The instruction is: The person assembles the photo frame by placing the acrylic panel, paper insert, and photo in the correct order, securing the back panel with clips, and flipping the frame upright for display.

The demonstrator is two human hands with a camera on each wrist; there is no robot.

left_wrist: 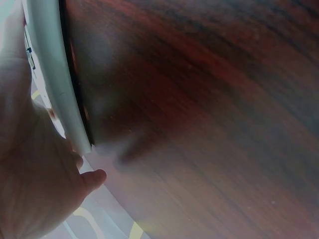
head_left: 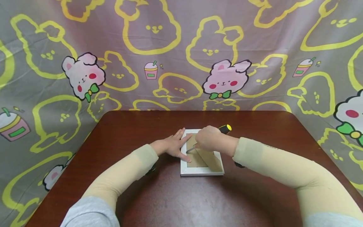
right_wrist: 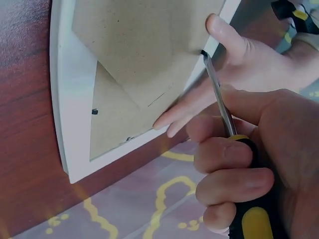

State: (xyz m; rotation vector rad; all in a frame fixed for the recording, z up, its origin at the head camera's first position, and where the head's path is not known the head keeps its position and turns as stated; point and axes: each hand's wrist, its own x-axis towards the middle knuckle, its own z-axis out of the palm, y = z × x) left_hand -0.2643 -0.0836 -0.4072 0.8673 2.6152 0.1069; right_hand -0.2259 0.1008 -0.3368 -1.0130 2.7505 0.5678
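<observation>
A white picture frame (head_left: 188, 171) lies face down on the table, its brown backing board (right_wrist: 132, 45) showing with a stand flap (head_left: 210, 158) across it. My right hand (head_left: 209, 138) grips a screwdriver (right_wrist: 222, 94) by its black and yellow handle. In the right wrist view, the screwdriver's tip touches a small black tab at the frame's inner edge. Other black tabs (right_wrist: 94, 111) sit along the border. My left hand (head_left: 173, 145) rests spread on the frame's left side, thumb and fingers straight. The left wrist view shows this hand (left_wrist: 40, 164) beside the frame's white edge (left_wrist: 57, 74).
The dark reddish-brown wooden table (head_left: 136, 195) extends around the frame on all sides. Behind it and at both sides hangs a cloth curtain (head_left: 181, 63) printed with cartoon rabbits, bears and cups.
</observation>
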